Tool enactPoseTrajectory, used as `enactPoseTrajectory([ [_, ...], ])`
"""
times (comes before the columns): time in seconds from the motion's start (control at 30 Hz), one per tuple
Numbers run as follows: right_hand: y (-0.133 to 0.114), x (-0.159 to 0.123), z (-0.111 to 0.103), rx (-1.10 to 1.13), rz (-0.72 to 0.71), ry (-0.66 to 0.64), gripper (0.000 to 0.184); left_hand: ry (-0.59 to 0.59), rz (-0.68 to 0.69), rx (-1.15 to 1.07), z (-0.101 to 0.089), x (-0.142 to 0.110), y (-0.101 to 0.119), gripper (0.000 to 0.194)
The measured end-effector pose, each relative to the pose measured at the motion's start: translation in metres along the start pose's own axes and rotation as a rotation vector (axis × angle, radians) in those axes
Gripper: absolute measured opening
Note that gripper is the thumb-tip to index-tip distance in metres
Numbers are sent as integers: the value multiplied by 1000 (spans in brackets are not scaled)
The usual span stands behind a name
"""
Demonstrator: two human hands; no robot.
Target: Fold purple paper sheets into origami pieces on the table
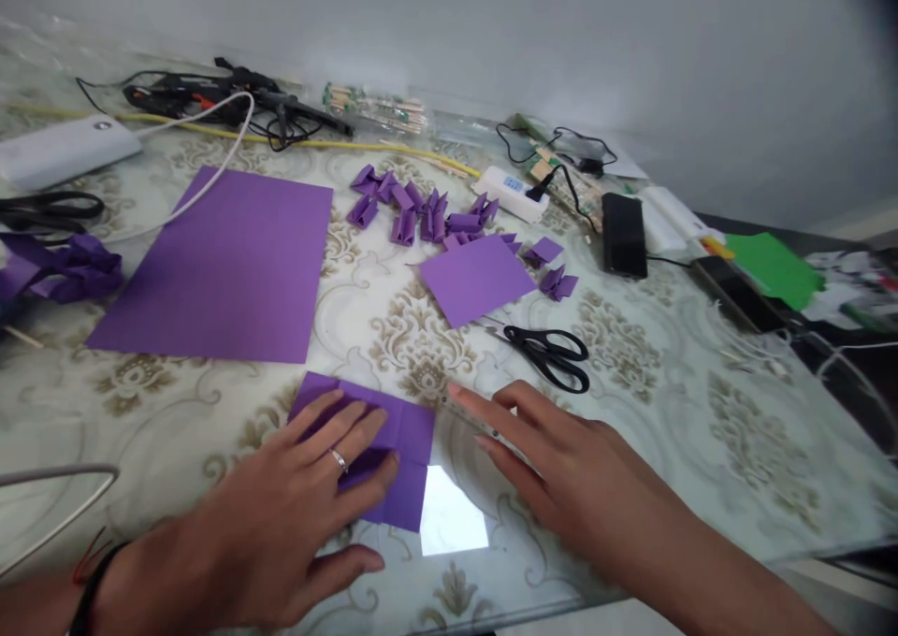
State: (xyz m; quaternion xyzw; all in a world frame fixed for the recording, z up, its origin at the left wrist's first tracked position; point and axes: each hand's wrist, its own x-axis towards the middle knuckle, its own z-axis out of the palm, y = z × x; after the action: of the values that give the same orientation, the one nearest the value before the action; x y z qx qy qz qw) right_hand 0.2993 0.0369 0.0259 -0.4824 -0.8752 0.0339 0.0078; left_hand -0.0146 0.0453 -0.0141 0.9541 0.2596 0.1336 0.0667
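My left hand lies flat, fingers spread, pressing on a creased purple paper piece near the table's front edge. My right hand rests just right of that paper, fingers stretched out, fingertips touching a clear ruler that is hard to see against the glass. Neither hand grips anything. Black scissors lie just beyond my right hand.
A large purple sheet lies at left, a smaller purple sheet in the middle, several folded purple pieces behind it. Cables, a glue gun, a power strip, a black phone and green paper crowd the back and right.
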Motion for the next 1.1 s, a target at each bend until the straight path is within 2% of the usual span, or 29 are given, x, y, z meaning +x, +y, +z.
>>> enactPoseTrajectory([
  [0.1,-3,2,1,59,5,-13,46,-3,26,24,2,0,-1,60],
  [0.27,-14,11,6,53,77,-43,42,16,-180,148,10,-1,3,63],
  [0.33,-21,18,7,59,112,-68,42,21,-215,156,10,-1,4,62],
  [0.6,-47,46,6,162,117,-158,45,78,-124,172,8,-1,6,59],
  [0.77,-55,54,7,133,142,-268,47,101,-167,143,13,-2,12,60],
  [0.97,-63,60,1,57,185,-389,50,47,-122,167,10,-5,13,63],
  [1.1,-64,61,-1,57,183,-372,49,22,-87,175,8,-6,11,67],
])
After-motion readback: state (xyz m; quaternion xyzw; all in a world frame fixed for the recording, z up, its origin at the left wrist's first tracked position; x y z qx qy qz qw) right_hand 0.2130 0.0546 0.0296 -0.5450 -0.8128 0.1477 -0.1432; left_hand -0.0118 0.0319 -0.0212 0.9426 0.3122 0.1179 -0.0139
